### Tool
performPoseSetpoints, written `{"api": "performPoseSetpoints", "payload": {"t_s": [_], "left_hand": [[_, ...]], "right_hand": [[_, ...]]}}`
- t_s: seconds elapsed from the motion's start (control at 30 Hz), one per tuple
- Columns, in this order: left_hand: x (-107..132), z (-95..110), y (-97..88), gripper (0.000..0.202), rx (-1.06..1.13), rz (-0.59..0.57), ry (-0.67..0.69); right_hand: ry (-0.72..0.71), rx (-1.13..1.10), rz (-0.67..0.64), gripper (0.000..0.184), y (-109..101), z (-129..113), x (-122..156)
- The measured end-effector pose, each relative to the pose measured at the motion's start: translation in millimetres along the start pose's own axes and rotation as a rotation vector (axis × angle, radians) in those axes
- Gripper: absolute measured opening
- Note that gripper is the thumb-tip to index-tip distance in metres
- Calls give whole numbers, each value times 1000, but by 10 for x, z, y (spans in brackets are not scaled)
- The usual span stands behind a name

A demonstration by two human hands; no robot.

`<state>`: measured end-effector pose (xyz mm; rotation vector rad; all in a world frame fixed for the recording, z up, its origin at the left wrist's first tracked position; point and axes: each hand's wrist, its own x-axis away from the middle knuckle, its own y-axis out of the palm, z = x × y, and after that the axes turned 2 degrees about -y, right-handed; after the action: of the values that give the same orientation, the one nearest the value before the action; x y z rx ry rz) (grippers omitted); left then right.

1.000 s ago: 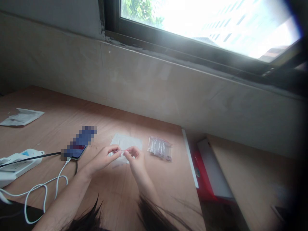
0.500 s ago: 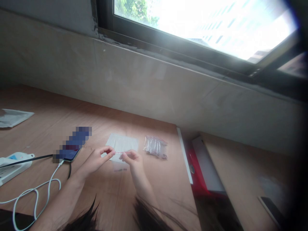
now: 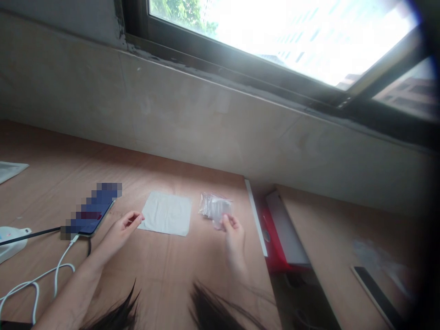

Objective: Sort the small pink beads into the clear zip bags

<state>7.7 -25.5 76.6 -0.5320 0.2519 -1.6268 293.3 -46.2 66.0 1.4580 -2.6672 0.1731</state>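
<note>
My right hand (image 3: 234,231) pinches a small clear plastic bag (image 3: 220,211) between thumb and fingers. The bag overlaps a pile of similar clear bags (image 3: 206,204) lying on the desk. My left hand (image 3: 128,225) has thumb and forefinger pressed together near the left edge of a white, slightly creased square sheet (image 3: 167,213). Whether anything small sits in that pinch I cannot make out. The white sheet lies flat between my two hands.
A phone (image 3: 99,217), partly blurred out, lies left of my left hand with a white cable (image 3: 63,261) plugged in. A white power strip (image 3: 13,240) is at far left. A red-edged box (image 3: 275,238) stands beyond the desk's right edge. Strands of hair cross the foreground.
Both hands were together over the white sheet, a small clear bag held between them. They have parted: my right hand moved right to the pile with a bag, my left hand drew leftward.
</note>
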Motion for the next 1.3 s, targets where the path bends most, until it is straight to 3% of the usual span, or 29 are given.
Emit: {"api": "performPoseSetpoints", "payload": {"t_s": [0.07,0.13,0.2,0.27,0.33,0.37,0.43,0.5,0.8,1.3], "left_hand": [[9,-241,12,30,-65,7,-7],[47,-464,52,31,-120,1,-16],[101,-628,101,30,-144,-1,43],[148,-722,140,27,-168,-7,102],[173,-762,162,24,-195,8,136],[176,-771,168,23,-206,20,147],[170,-781,176,23,-225,34,163],[159,-792,181,23,-236,36,173],[162,-815,200,21,-302,69,217],[140,-872,233,20,-359,119,271]], "right_hand": [[-46,253,145,29,-206,-8,-306],[-21,647,302,29,-297,35,-499],[-59,941,450,35,-275,119,-519],[-178,1063,495,35,-173,228,-362],[-300,1033,422,26,-31,347,-84],[-332,971,310,21,44,406,74],[-319,848,51,16,187,510,363],[-328,882,-33,18,300,585,560],[-449,1160,9,25,416,654,589],[-474,1198,18,26,428,713,592]]}}
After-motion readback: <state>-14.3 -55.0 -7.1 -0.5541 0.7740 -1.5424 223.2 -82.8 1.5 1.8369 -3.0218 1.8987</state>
